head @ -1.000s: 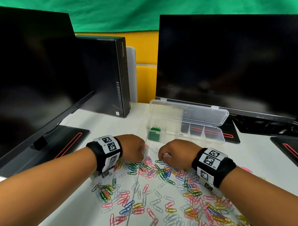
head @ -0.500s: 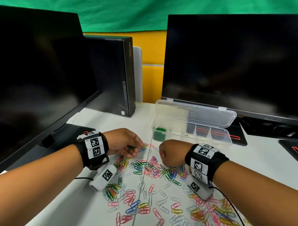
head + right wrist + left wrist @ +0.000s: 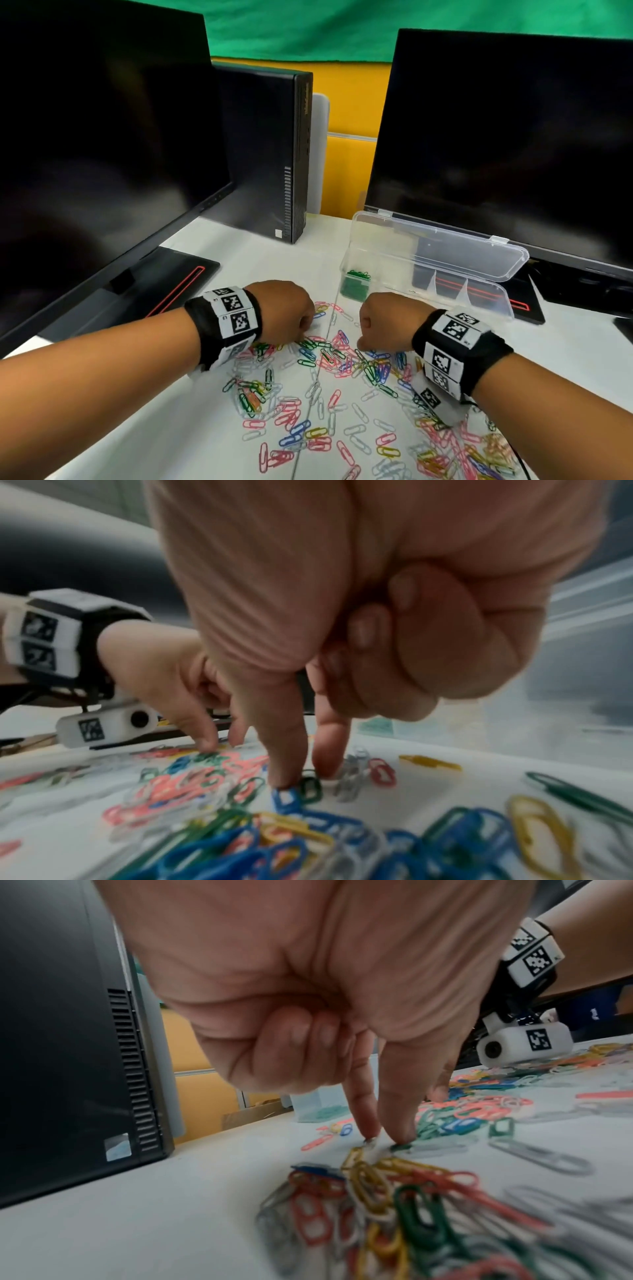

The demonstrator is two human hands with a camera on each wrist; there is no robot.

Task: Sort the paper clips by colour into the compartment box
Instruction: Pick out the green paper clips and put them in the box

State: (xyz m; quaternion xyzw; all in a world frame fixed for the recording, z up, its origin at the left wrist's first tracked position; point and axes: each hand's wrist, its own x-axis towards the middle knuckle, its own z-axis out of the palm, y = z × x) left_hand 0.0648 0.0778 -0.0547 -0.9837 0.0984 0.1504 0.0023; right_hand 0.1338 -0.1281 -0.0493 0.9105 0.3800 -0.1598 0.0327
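Note:
Loose paper clips in several colours lie scattered on the white table. The clear compartment box stands open behind them, with green clips in its leftmost compartment. My left hand is down at the pile. In the left wrist view its thumb tip presses one end of a green clip, the index tip stands close beside it, and the other fingers are curled. My right hand is at the pile too, and its thumb and index tips pinch a small green clip lying on the table.
A dark monitor with its base stands at the left. A black computer tower is behind the pile. A second monitor stands right behind the box. Clips spread toward the near right edge.
My left hand, lifted half a second ago with a green clip in its fingers, has come back down onto the pile. The right hand has stayed low at the pile.

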